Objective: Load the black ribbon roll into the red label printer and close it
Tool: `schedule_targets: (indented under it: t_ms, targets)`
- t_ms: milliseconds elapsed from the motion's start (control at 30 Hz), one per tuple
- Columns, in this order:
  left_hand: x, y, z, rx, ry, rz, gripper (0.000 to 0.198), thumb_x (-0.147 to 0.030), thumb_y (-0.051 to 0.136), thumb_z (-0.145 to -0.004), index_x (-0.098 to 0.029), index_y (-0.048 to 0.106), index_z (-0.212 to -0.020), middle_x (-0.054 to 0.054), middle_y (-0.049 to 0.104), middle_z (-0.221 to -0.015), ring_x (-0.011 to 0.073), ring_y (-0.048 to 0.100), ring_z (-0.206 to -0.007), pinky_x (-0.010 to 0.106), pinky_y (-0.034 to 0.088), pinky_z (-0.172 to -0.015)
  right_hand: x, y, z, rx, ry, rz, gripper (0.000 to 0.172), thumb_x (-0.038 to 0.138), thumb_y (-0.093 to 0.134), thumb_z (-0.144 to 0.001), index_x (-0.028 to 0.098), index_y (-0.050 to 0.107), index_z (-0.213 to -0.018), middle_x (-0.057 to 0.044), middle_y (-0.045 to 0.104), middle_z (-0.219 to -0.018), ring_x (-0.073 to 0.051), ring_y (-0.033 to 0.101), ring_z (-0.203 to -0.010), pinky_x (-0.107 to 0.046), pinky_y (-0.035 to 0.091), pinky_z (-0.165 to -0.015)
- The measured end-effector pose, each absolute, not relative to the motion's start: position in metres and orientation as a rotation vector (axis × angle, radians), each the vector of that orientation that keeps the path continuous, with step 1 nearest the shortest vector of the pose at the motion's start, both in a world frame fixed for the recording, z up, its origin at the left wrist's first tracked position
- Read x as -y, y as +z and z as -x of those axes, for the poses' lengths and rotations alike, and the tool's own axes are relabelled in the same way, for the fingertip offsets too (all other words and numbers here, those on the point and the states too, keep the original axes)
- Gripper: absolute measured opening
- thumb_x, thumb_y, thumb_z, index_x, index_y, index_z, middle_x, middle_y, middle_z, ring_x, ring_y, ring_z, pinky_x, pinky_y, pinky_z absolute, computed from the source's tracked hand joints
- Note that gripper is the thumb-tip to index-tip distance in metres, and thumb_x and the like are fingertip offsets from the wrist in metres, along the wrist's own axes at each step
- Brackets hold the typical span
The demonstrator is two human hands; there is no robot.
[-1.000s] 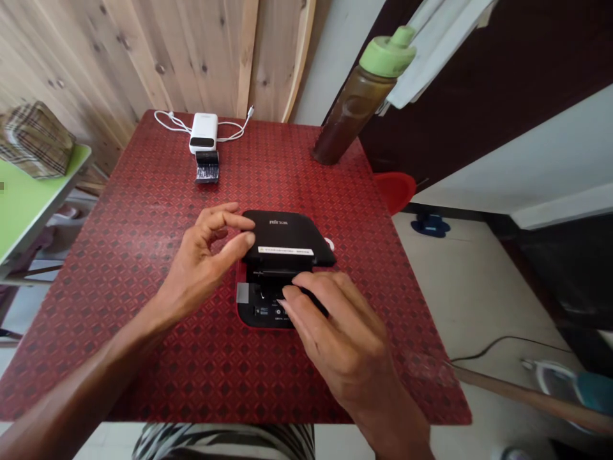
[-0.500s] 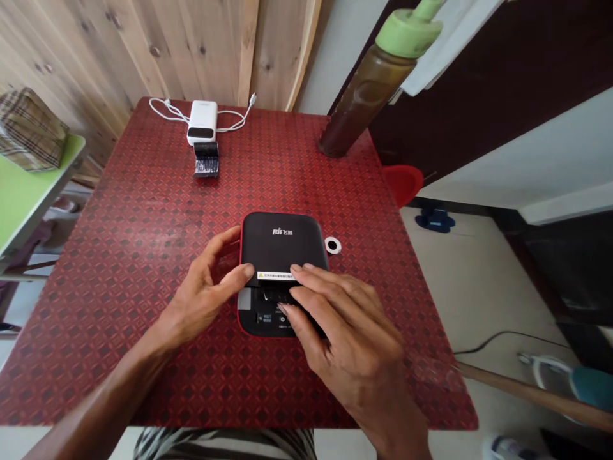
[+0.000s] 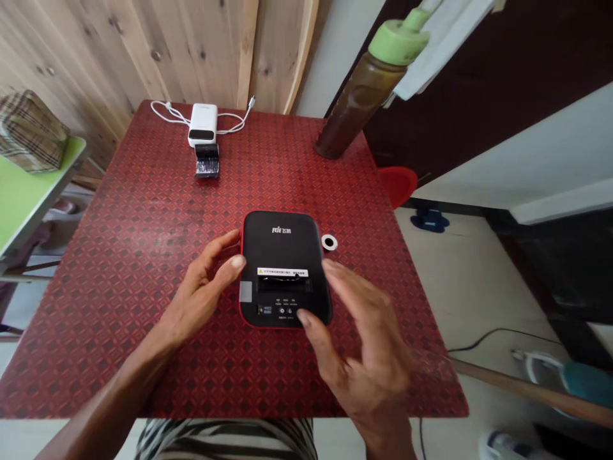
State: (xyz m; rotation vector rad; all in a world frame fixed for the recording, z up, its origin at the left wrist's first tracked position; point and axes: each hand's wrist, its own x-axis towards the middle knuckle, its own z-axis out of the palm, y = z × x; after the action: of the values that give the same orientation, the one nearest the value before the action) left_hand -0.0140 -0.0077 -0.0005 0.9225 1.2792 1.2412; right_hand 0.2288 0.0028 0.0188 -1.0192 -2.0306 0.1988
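Curved fingers flank a matte, round-cornered black device.

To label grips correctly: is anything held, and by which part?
The left hand has thumb and fingers at the left edge of the black device; whether they grip cannot be told. The open right hand holds nothing.

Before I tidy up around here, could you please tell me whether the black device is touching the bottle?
Apart: the head view shows red tabletop plainly between the black device and the bottle.
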Motion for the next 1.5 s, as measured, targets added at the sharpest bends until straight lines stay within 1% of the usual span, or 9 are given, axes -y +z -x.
schedule_targets:
  t_ms: [100, 267, 467, 600, 800, 1167, 1267, 1367, 1500]
  targets:
    - [0.015, 0.002, 0.013, -1.231, 1.218, -0.936, 0.077, -0.059, 0.085, -0.102, -0.028, 0.062, -0.168, 0.015, 0.061, -0.177, 0.0423, 0.056, -0.165, 0.064, 0.045, -0.138, 0.011, 0.003, -0.238, 1.84, 0.309, 1.249, 0.052, 0.032, 0.076, -0.111, 0.025, 0.064, -0.161, -0.014, 0.082, -0.147, -0.031, 0.083, -0.131, -0.051, 0.072, -0.109]
    - [0.018, -0.001, 0.014, -1.181, 1.206, -0.909, 0.083, -0.045, 0.09, -0.096, -0.035, 0.058, -0.172, 0.012, 0.054, -0.182, 0.0462, 0.056, -0.164, 0.069, 0.05, -0.133, 0.031, -0.022, -0.24, 1.746, 0.564, 1.419, 0.052, 0.052, 0.067, -0.114, 0.024, 0.065, -0.159, -0.017, 0.085, -0.141, -0.034, 0.087, -0.123, -0.05, 0.076, -0.093]
    - [0.019, -0.002, 0.018, -1.196, 1.18, -0.946, 0.081, -0.046, 0.089, -0.099, -0.036, 0.058, -0.172, 0.01, 0.055, -0.183, 0.0468, 0.054, -0.166, 0.068, 0.054, -0.131, 0.033, -0.026, -0.238, 1.745, 0.54, 1.4, 0.052, 0.051, 0.071, -0.112, 0.024, 0.067, -0.155, -0.017, 0.086, -0.137, -0.033, 0.087, -0.12, -0.05, 0.076, -0.096]
    - [0.023, -0.001, 0.017, -1.191, 1.18, -1.006, 0.073, -0.046, 0.083, -0.106, -0.04, 0.056, -0.174, 0.006, 0.05, -0.186, 0.0425, 0.049, -0.171, 0.064, 0.048, -0.138, 0.032, -0.029, -0.239, 1.736, 0.536, 1.4, 0.054, 0.051, 0.072, -0.111, 0.025, 0.066, -0.157, -0.016, 0.085, -0.138, -0.033, 0.087, -0.121, -0.05, 0.075, -0.096]
    - [0.027, -0.002, 0.014, -1.216, 1.159, -1.062, 0.072, -0.047, 0.076, -0.112, -0.044, 0.049, -0.179, 0.003, 0.043, -0.191, 0.0411, 0.039, -0.177, 0.064, 0.041, -0.143, 0.033, -0.042, -0.237, 1.613, 0.64, 1.401, 0.057, 0.053, 0.074, -0.109, 0.027, 0.065, -0.159, -0.016, 0.085, -0.141, -0.033, 0.086, -0.124, -0.051, 0.075, -0.098]
    - [0.024, -0.012, 0.012, -1.115, 1.222, -0.928, 0.068, -0.045, 0.08, -0.107, -0.043, 0.058, -0.172, 0.003, 0.053, -0.185, 0.0423, 0.053, -0.167, 0.064, 0.045, -0.138, 0.033, -0.036, -0.249, 1.658, 0.727, 1.378, 0.059, 0.057, 0.076, -0.109, 0.028, 0.066, -0.159, -0.015, 0.083, -0.147, -0.034, 0.085, -0.128, -0.052, 0.074, -0.102]
    - [0.026, -0.016, 0.01, -1.128, 1.236, -0.889, 0.066, -0.045, 0.079, -0.107, -0.044, 0.06, -0.17, 0.002, 0.052, -0.185, 0.0429, 0.048, -0.171, 0.064, 0.044, -0.138, 0.019, -0.01, -0.256, 1.745, 0.635, 1.3, 0.048, 0.048, 0.069, -0.115, 0.028, 0.067, -0.159, -0.013, 0.082, -0.149, -0.03, 0.085, -0.127, -0.048, 0.074, -0.102]
    - [0.027, -0.016, 0.008, -1.144, 1.246, -0.904, 0.069, -0.047, 0.08, -0.105, -0.042, 0.06, -0.171, 0.003, 0.052, -0.185, 0.0424, 0.046, -0.172, 0.064, 0.04, -0.141, -0.008, 0.021, -0.252, 1.928, 0.347, 1.166, 0.031, 0.024, 0.072, -0.113, 0.027, 0.076, -0.143, -0.009, 0.087, -0.138, -0.026, 0.086, -0.122, -0.046, 0.071, -0.109]
    - [0.026, -0.013, 0.006, -1.185, 1.243, -0.943, 0.07, -0.049, 0.08, -0.104, -0.039, 0.06, -0.171, 0.006, 0.058, -0.179, 0.041, 0.053, -0.166, 0.064, 0.04, -0.14, -0.051, 0.043, -0.224, 2.328, 0.306, 0.961, 0.027, 0.011, 0.062, -0.114, 0.024, 0.081, -0.128, -0.009, 0.088, -0.127, -0.026, 0.085, -0.115, -0.048, 0.071, -0.105]
